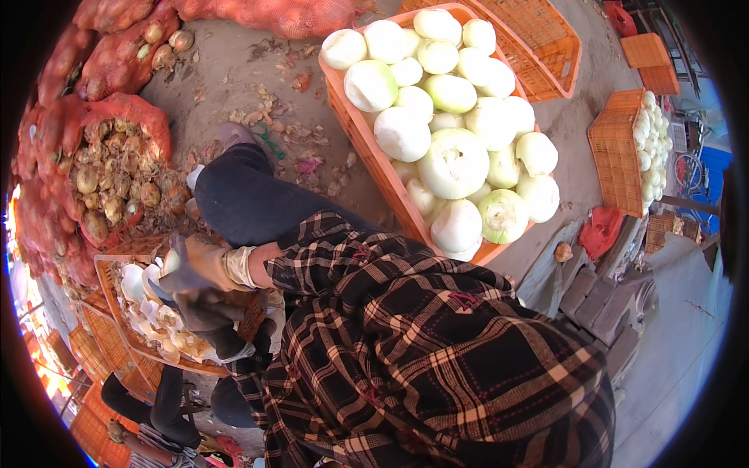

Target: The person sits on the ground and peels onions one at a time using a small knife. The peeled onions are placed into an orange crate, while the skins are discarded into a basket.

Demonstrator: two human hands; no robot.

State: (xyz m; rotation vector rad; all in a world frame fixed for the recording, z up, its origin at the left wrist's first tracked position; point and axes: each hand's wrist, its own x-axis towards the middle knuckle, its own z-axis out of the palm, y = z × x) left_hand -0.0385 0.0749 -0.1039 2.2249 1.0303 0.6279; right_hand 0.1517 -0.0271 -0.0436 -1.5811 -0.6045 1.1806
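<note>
My right hand (pixel 202 266), in a tan and grey glove, is curled around a pale, rounded onion (pixel 171 263), only a sliver of which shows. Just below it in the picture is my left hand (pixel 213 313) in a dark glove, blurred, its fingers partly hidden by the right. Whether the left hand holds something cannot be made out. Both hands are above an orange plastic crate (pixel 106 286) containing white and tan onion peelings (pixel 155 319). Beyond that crate, unpeeled onions (pixel 114 205) spill from an open red mesh sack (pixel 126 108).
An orange crate (pixel 374 155) heaped with peeled onions (pixel 453 164) stands to my right. Full mesh sacks (pixel 263 14) line the far side. Peelings (pixel 281 117) litter the ground. Another person's legs (pixel 158 403) and gloved hand (pixel 117 430) are to my left, near other orange crates (pixel 99 333).
</note>
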